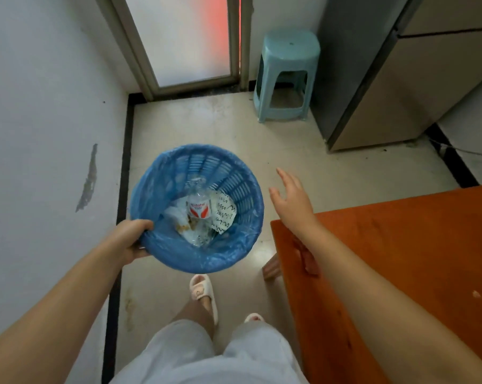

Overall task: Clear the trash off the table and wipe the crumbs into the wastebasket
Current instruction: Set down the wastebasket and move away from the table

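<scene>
A blue slatted wastebasket (234, 189) lined with a blue plastic bag is held above the floor. My left hand (133, 238) grips its near-left rim. Inside lie a clear plastic bottle (198, 202) with a red and white label, a white wrapper (223, 213) with black zigzags, crumpled white paper and brown crumbs. My right hand (291, 199) hovers open just right of the basket, fingers spread, holding nothing. The orange wooden table (400, 245) is at the right, its corner close to the basket. A few pale crumbs (476, 294) lie on it.
A light green plastic stool (285, 76) stands at the back beside a grey and beige fridge (400, 79). A frosted glass door (184, 40) is ahead, a white wall at the left. My feet in pale slippers (203, 292) stand on the tiled floor.
</scene>
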The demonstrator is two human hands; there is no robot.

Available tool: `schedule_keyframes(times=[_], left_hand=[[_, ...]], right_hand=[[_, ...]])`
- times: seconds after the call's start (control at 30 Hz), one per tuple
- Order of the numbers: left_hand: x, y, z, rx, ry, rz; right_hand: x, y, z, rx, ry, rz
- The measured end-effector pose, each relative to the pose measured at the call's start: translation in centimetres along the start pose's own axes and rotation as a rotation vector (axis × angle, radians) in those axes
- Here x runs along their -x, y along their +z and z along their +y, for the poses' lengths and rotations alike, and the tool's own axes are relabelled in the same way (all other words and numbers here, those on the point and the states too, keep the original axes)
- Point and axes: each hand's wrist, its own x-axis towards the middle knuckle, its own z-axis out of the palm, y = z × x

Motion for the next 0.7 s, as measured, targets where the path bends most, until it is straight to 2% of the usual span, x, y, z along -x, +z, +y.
schedule_keyframes(times=[0.1,0.17,0.23,0.43,0.7], left_hand=[[-1.9,-1.8,2.9,0.032,0.024,-0.037],[-3.6,-3.0,4.9,0.067,0.030,-0.076],[-5.5,-3.9,7.2,0.077,0.038,-0.109],[-11.1,-6.5,14.9,0.005,0.090,-0.180],[-18.4,-7.9,25.7,-0.062,0.238,-0.361]], right_hand=[[-4.1,3.1,-1.8,-0.015,0.072,-0.141],[-6.7,4.8,-3.1,-0.097,0.143,-0.177],[-9.3,6.1,-4.4,-0.146,0.171,-0.166],[-17.8,8.6,-9.4,-0.075,0.175,-0.114],[-30.3,7.6,-13.9,-0.084,0.175,-0.026]])
